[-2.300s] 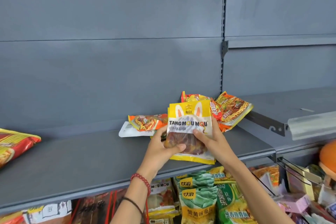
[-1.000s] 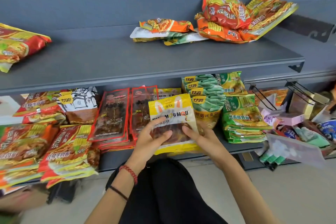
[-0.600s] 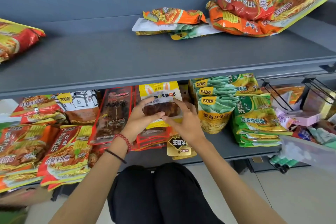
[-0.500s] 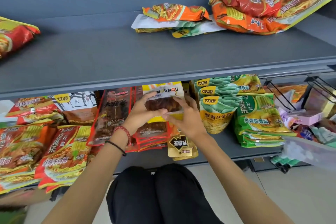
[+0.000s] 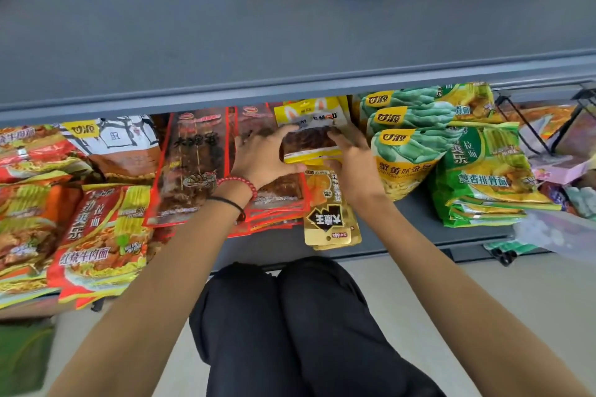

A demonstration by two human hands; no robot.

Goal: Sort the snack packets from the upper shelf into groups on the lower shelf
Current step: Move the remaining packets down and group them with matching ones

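Gripping yellow bunny-ear packet (image 5: 310,119) with left hand (image 5: 263,156) and right hand (image 5: 352,158), fingers curled round its sides. Down at lower shelf (image 5: 416,226), between red skewer packs (image 5: 193,164) and green bags (image 5: 411,138).

A single view, worn on the person's head — it looks forward and steeply down, close to the shelving: the upper shelf (image 5: 193,26) fills the top, the lower shelf (image 5: 419,229) crosses the middle, knees (image 5: 290,316) and floor (image 5: 483,300) sit at the bottom edge
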